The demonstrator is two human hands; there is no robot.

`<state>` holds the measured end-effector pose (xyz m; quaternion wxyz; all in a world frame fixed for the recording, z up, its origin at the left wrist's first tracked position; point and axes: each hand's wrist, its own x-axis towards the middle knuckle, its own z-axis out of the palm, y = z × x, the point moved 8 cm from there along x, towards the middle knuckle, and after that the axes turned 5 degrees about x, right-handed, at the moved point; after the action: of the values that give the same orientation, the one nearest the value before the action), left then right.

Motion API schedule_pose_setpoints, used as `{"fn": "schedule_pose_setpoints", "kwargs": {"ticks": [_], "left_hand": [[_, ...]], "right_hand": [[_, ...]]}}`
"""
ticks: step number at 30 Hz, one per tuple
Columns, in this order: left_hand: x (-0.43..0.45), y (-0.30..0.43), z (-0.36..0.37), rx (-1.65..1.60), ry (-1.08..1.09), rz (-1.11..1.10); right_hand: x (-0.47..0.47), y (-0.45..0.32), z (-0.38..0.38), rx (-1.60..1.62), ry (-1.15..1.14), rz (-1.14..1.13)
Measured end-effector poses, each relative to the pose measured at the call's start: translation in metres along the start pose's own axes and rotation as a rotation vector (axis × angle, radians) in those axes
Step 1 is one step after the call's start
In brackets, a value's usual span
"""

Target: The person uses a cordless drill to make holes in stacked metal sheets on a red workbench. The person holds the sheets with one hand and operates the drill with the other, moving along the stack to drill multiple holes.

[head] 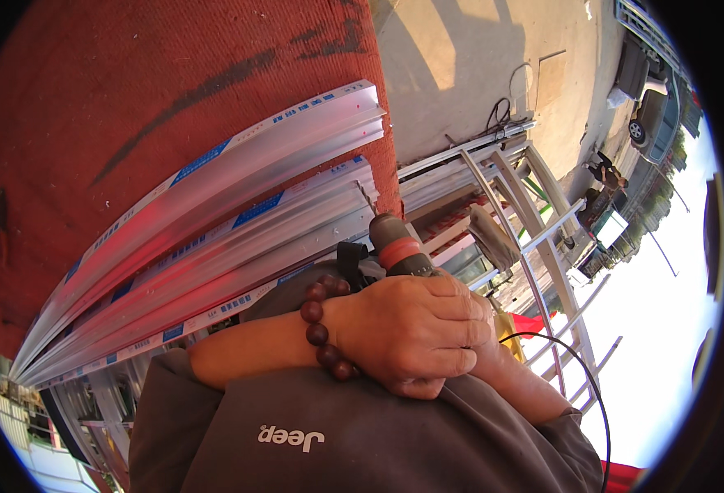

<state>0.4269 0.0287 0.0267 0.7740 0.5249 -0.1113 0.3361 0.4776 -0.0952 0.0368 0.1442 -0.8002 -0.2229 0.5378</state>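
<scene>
A power drill (399, 246) with a red ring points up and left, a twist bit (365, 196) in its chuck. Around its rear part my left hand (408, 336), with a dark bead bracelet (316, 334) at the wrist, is closed. My right hand (485, 317) is at the drill's back, mostly hidden behind the left one. By the end of a silvery metal profile (312, 212) lies the bit's tip; whether it touches cannot be told. Another long profile (288, 138), with printed protective film, lies beyond it on the red surface (214, 68).
Right of the red surface's edge stand metal frames (537, 237) and stacked bars (439, 172). A black cable (590, 370) curves beside my right arm. Farther off are a person (608, 175) and a parked vehicle (654, 123). More profiles (100, 400) are at lower left.
</scene>
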Motion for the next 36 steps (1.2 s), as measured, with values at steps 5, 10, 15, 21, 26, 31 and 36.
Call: {"fn": "schedule_pose_setpoints", "kwargs": {"ticks": [5,10,15,21,26,31,36], "left_hand": [[-0.005,0.001,0.006,-0.008,-0.051,-0.017],[-0.007,0.004,0.015,0.027,-0.111,-0.005],[-0.025,-0.002,0.0,0.138,-0.091,-0.182],[-0.101,-0.033,-0.082,1.036,0.014,-0.656],[-0.136,-0.054,-0.085,1.384,-0.131,-0.712],[-0.138,-0.06,-0.085,1.436,-0.098,-0.713],[-0.138,-0.059,-0.085,1.441,-0.097,-0.706]], "right_hand": [[-0.002,0.008,0.008,0.054,0.068,-0.032],[-0.01,0.017,0.017,0.162,0.146,-0.072],[-0.014,0.019,0.031,0.114,0.254,-0.176],[-0.022,0.033,0.041,0.15,0.296,-0.147],[-0.02,0.036,0.05,0.174,0.304,-0.195],[-0.017,0.039,0.054,0.148,0.271,-0.21],[-0.019,0.04,0.054,0.147,0.295,-0.262]]}}
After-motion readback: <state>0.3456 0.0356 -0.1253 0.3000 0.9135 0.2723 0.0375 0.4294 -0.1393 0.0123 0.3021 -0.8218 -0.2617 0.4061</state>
